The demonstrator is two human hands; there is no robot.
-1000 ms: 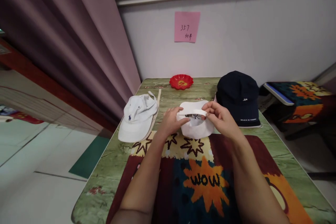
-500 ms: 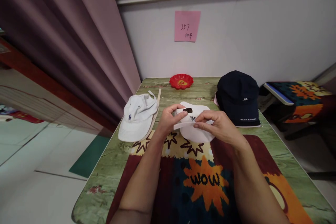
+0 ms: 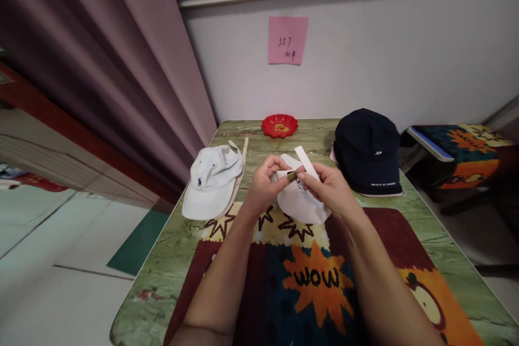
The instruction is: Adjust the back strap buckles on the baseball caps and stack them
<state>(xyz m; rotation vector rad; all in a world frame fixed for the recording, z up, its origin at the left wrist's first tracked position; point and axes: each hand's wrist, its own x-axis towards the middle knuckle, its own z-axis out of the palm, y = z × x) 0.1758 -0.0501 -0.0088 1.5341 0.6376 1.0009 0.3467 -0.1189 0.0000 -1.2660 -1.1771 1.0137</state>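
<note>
A white cap (image 3: 302,208) lies in front of me on the far edge of the patterned mat, partly covered by my fingers. My left hand (image 3: 265,181) pinches the small metal buckle (image 3: 292,175) at the cap's back. Between the thumb and fingers of my right hand (image 3: 331,188) is the white strap (image 3: 305,160), whose loose end sticks up and away from me. The fingertips of both hands nearly meet at the buckle. Dark lettering on the cap is mostly hidden.
Another white cap (image 3: 213,181) sits to the left, with a beige strip beneath it. Dark navy caps (image 3: 367,146) are stacked at right. A red scalloped dish (image 3: 279,126) stands at the back. The mat (image 3: 251,281) covers the table's near part.
The strap's end has swung from lying across the cap to pointing up and away. My right hand has moved slightly, its fingers now close to the buckle in my left hand.
</note>
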